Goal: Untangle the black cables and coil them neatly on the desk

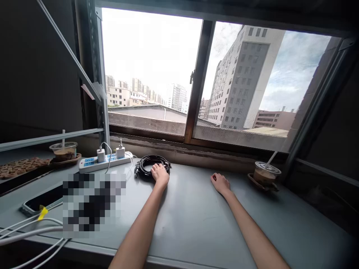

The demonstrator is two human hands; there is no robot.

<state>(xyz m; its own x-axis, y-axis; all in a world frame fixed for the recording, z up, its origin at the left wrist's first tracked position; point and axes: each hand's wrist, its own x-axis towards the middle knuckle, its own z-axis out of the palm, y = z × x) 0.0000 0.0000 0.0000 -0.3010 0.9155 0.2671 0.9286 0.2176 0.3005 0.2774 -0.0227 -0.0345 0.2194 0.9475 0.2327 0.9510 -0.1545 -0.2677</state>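
Observation:
A coiled black cable (pixel 144 158) lies on the grey tabletop (pixel 190 209) near the window wall. My left hand (pixel 160 174) rests on the coil's right side with its fingers bent over the loops. A connector end shows at the coil's left edge. Farther right, my right hand (pixel 220 182) lies on the tabletop, apart from the cable. Its fingers are curled in, and whatever may be inside them is hidden.
At the right stands a lidded drink cup (pixel 266 174) with a straw; another cup (pixel 65 152) stands far left. A power strip (pixel 105 161) with two plugged chargers sits left of the coil. A phone (pixel 45 198), white cables (pixel 33 233) and a blurred patch fill the left front.

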